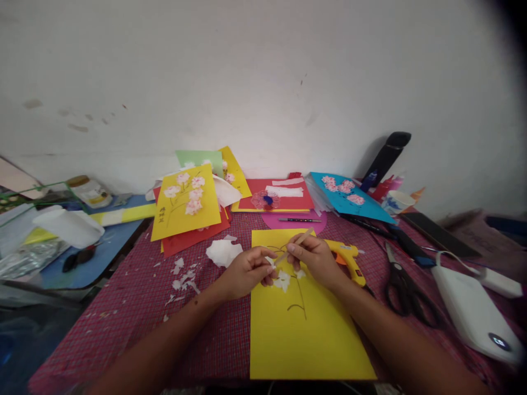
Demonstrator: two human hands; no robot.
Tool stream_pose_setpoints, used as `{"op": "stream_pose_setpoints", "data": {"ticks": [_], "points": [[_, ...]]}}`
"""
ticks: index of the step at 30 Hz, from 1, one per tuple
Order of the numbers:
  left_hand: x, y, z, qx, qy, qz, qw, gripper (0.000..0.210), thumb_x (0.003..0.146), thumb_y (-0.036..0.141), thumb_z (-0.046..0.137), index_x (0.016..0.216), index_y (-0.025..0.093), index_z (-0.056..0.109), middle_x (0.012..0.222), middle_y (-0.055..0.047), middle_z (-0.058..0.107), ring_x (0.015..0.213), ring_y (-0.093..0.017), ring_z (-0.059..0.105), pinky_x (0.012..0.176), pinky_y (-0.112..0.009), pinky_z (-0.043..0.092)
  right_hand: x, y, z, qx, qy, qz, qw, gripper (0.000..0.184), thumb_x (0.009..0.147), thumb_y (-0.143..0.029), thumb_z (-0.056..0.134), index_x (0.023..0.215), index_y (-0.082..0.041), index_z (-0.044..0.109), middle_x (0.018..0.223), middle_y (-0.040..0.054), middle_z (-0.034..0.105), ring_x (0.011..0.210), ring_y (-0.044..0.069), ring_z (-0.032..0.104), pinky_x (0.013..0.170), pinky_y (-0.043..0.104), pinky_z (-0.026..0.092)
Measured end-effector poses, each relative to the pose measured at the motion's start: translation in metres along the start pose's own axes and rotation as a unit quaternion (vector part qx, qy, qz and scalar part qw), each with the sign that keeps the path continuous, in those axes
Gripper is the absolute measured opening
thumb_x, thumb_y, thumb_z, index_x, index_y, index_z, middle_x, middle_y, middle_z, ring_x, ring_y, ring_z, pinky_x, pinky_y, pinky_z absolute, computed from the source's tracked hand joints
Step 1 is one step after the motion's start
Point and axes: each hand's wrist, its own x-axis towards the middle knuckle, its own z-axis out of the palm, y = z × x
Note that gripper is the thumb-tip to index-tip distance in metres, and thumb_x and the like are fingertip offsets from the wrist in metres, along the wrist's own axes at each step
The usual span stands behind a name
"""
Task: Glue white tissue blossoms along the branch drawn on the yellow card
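Over a yellow sheet of card [304,351], my right hand [315,258] grips a thin pale stick [305,236] that slants down to the left. My left hand [253,271] is closed in a pinch at the stick's lower end. A small piece of white paper [269,260] shows at its fingertips, partly hidden. Below the hands, a white paper flower [282,281] sits on a drawn branch [300,293]. Just right of my right hand lies a yellow hot glue gun [349,258].
Crumpled white paper [224,252] and torn scraps [181,282] lie left. Finished flower cards [187,203] are stacked behind, with a blue one [349,195] at back right. Black scissors [405,291], a white power bank [473,312] and a paper cup [397,203] stand right.
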Motion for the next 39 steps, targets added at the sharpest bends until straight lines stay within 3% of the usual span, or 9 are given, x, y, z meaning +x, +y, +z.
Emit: {"op": "stream_pose_setpoints", "data": {"ticks": [5,8,15,29,39], "points": [[-0.004,0.007,0.003,0.016,0.033,0.022,0.999,0.021,0.086,0.025,0.059,0.102,0.017,0.049,0.069,0.001,0.065,0.054,-0.011,0.06,0.055,-0.024,0.046,-0.002,0.003,-0.002,0.027,-0.03,-0.005,0.999,0.018,0.083,-0.034,0.071,0.089,-0.017,0.066,0.067,0.0003,0.066,0.048,0.011,0.056,0.047,0.024,0.044],[-0.004,0.007,0.004,0.017,0.024,0.035,0.999,0.018,0.087,0.025,0.057,0.1,0.017,0.048,0.067,0.001,0.064,0.056,-0.012,0.061,0.056,-0.025,0.046,-0.003,0.003,-0.002,0.034,-0.035,-0.005,0.999,0.019,0.083,-0.033,0.07,0.09,-0.017,0.067,0.067,0.001,0.067,0.049,0.011,0.057,0.047,0.024,0.045],[0.003,-0.003,-0.004,0.014,0.021,0.03,0.999,0.033,0.087,0.035,0.062,0.111,0.015,0.051,0.088,-0.006,0.069,0.069,-0.015,0.068,0.07,-0.03,0.05,0.002,0.0,0.0,0.037,0.002,0.002,0.999,0.02,0.082,-0.036,0.071,0.085,-0.017,0.064,0.064,0.0006,0.067,0.047,0.011,0.056,0.045,0.023,0.045],[0.005,-0.006,-0.004,-0.045,0.02,0.023,0.999,0.041,0.074,0.024,0.075,0.108,0.016,0.055,0.087,-0.004,0.068,0.08,-0.015,0.065,0.073,-0.029,0.049,0.002,-0.001,0.002,0.018,0.017,0.008,1.0,0.022,0.082,-0.039,0.071,0.085,-0.017,0.064,0.065,-0.0004,0.066,0.045,0.011,0.055,0.043,0.023,0.043],[0.007,-0.002,-0.002,-0.016,0.1,0.026,0.995,0.028,0.077,0.033,0.073,0.093,0.015,0.059,0.085,-0.002,0.067,0.068,-0.011,0.063,0.067,-0.026,0.049,0.001,0.004,0.001,-0.016,0.016,-0.003,1.0,0.022,0.082,-0.038,0.071,0.075,-0.017,0.068,0.073,0.0025,0.067,0.045,0.01,0.056,0.041,0.023,0.043]]}}
